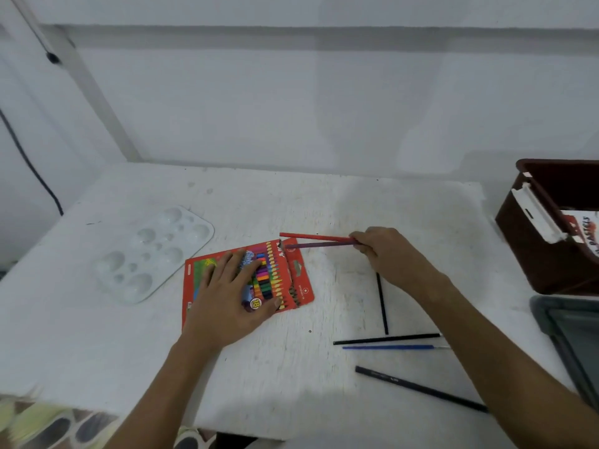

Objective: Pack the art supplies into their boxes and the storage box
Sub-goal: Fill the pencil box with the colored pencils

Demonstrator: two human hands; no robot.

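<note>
The storage box [547, 234] and a grey lid [570, 332] run off the right edge. The left hand [227, 296] hides part of the pencil box [291, 277]; the right forearm [479, 345] covers several pencil ends. The floor pattern [48, 426] blurs.

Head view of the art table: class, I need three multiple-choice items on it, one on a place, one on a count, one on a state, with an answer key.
1. Where is the palette?
A. left of the pencil box
B. inside the brown box
C. under the right hand

2. How many pencils does the right hand hold?
A. none
B. two
C. five

3. What is the left hand doing?
A. hanging idle
B. lifting the palette
C. pressing flat on the pencil box

Key: 1 A, the palette lies at the table's left; 2 B, a red pencil and a purple pencil show; 3 C, its fingers lie spread on the box.
</note>
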